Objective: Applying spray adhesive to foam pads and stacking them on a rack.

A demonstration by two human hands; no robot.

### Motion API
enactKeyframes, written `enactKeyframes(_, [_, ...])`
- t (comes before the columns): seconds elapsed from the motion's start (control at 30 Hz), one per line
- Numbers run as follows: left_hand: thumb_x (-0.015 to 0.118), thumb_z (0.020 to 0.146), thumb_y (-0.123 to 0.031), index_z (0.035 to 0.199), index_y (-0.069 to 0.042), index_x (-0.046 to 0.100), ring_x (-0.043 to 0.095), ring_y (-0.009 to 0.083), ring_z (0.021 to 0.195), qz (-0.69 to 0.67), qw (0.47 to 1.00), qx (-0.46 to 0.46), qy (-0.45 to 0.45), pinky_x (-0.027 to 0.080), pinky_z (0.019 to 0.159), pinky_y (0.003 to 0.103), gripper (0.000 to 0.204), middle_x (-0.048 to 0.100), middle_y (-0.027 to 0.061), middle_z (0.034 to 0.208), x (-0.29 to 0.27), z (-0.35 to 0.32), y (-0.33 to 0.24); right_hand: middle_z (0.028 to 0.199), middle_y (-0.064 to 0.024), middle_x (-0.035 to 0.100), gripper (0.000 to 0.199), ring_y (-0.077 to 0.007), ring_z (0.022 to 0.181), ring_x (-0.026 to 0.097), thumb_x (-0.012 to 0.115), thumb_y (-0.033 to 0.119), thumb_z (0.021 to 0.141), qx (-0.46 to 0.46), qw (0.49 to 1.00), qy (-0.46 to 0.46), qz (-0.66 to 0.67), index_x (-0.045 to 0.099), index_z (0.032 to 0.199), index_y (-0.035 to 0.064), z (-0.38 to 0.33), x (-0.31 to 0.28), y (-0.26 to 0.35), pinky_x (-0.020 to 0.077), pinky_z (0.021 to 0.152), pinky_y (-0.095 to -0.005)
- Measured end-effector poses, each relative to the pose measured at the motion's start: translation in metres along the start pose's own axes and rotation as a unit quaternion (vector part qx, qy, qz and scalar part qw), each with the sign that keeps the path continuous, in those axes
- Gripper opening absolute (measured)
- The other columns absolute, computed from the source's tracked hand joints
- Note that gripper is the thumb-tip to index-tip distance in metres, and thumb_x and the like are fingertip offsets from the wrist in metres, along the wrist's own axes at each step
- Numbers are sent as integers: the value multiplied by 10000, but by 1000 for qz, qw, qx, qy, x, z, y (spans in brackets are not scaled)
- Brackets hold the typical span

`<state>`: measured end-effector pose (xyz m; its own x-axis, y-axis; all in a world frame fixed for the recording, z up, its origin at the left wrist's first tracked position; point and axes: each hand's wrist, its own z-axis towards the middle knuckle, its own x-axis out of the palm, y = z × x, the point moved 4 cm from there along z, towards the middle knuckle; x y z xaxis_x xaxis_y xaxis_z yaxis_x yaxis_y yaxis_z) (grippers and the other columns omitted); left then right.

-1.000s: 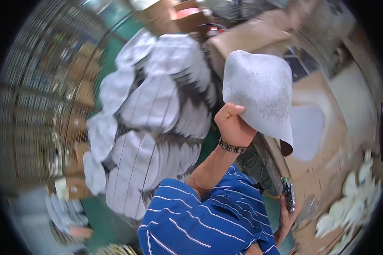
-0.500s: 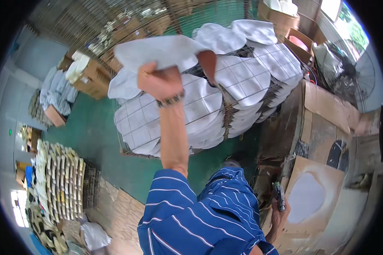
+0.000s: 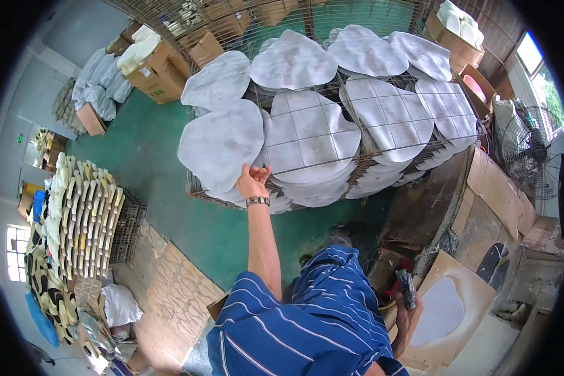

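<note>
My left hand (image 3: 253, 182) is at the lower right edge of a rounded grey-white sheet (image 3: 220, 144), its thumb on the edge and its other fingers curled. That sheet lies on the near left corner of a wire rack. Beside it are similar sheets (image 3: 310, 128), stacked in layers between wire grids. Low on the right, my right hand (image 3: 408, 319) grips a dark and silver spray gun (image 3: 406, 289), partly hidden by the hand. Next to it a board (image 3: 462, 332) with brown stained edges bears a white rounded shape (image 3: 442, 311).
A wooden bench (image 3: 460, 207) with cardboard on it runs along the right, below a black fan (image 3: 532, 150). Cartons (image 3: 163, 78) and plastic-wrapped bundles (image 3: 100, 81) stand far left. Stacked pale curved parts (image 3: 91, 213) rise at the left. A wire mesh (image 3: 307, 25) lies beyond the rack.
My left hand has come down and nearer with the sheet, which was raised and bent over the rack and now lies flat on its left corner. The right hand keeps the spray gun.
</note>
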<state>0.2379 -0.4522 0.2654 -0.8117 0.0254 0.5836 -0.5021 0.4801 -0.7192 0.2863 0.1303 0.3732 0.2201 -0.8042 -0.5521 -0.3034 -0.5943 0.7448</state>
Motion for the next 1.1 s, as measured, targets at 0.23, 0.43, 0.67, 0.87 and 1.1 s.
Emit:
enactKeyframes(0.23, [708,988,-366,1070,19,701,657,172,588,121,980,-63,147,661,650,431,394,703,66,767,-6,-2,-4,965,-92,703,485,-163,875,607,694,161,895,21,998,-22,46,650,1364,43,-23,7,-9,507,810,-337])
enactKeyframes(0.43, [691,994,-370,1156,-2,694,741,213,690,270,838,-260,397,631,645,350,403,728,77,825,38,-77,75,993,-51,683,458,-157,883,608,704,148,922,36,980,-124,155,648,1357,15,-67,8,-52,504,808,-323])
enactKeyframes(0.67, [698,988,-367,1180,-24,687,739,213,802,464,596,-392,525,628,737,357,393,735,111,904,64,-212,254,1058,-128,727,501,-159,931,652,733,56,871,135,925,-325,141,642,1363,27,-123,7,-58,512,866,-317])
enactKeyframes(0.87, [679,1002,-339,1225,-11,647,723,265,807,649,361,-387,547,590,635,376,398,733,149,972,7,-134,457,1078,-234,699,549,-372,925,696,759,-14,814,187,829,-514,117,624,1346,-6,-145,-16,-19,534,822,-370])
enactKeyframes(1.1, [561,1029,-334,1168,15,610,730,320,981,650,-176,-78,735,575,816,475,379,758,140,1020,21,-145,560,1095,-202,723,545,-311,918,709,756,-36,824,290,664,-680,110,626,1353,-14,-167,-41,36,536,827,-335])
